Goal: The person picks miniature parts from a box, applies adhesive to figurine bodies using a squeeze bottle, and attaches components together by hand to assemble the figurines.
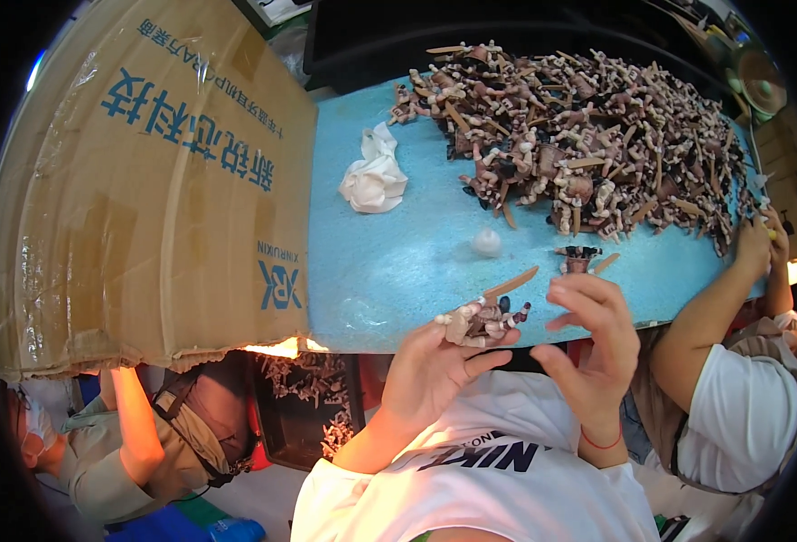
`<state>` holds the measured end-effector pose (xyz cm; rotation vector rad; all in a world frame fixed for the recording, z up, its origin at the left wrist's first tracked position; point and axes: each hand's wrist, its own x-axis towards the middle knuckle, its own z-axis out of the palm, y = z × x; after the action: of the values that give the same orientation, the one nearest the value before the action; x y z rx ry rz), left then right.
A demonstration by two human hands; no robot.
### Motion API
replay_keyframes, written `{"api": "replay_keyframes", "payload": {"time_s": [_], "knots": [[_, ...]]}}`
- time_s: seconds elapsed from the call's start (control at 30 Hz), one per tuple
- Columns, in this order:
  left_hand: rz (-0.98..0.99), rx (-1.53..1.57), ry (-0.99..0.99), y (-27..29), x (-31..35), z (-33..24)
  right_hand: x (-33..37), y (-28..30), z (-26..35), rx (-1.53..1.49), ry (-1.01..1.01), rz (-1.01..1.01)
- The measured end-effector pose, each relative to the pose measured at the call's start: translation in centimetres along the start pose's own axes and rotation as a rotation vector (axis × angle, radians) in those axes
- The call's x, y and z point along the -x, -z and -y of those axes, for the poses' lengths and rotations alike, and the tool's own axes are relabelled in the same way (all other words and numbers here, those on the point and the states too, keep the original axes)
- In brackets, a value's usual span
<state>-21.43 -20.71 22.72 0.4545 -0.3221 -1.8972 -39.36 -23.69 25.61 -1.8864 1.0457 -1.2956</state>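
My left hand (433,363) is closed around a small figurine (482,323) near the front edge of the blue tabletop (371,262). The figurine has pale limbs, dark parts and a tan, blade-shaped piece sticking out toward the upper right. Just to its right, my right hand (593,348) is raised with thumb and fingers apart, nothing visible between them. Beyond those fingertips lies another figurine (579,261), brownish with a dark top, partly hidden by the hand. A small whitish, rounded lump (486,242) rests on the table farther back.
A large heap of similar figurines (588,135) covers the far right. A tall cardboard box (154,199) walls off the left, beside crumpled white tissue (374,176). Below the table edge is a black bin (299,425) with more figurines. Co-workers sit on both sides; one's hand (760,237) reaches the heap.
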Motion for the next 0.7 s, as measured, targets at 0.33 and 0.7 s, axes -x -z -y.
{"api": "replay_keyframes", "payload": {"time_s": [0.33, 0.7], "knots": [[0.085, 0.382, 0.123, 0.1, -0.2, 1.1, -0.3, -1.7, 0.5, 0.128, 0.03, 0.046], [0.196, 0.424, 0.08, 0.4, 0.1, 1.1, -0.4, -2.3, 2.0, 0.145, 0.04, 0.102]]}}
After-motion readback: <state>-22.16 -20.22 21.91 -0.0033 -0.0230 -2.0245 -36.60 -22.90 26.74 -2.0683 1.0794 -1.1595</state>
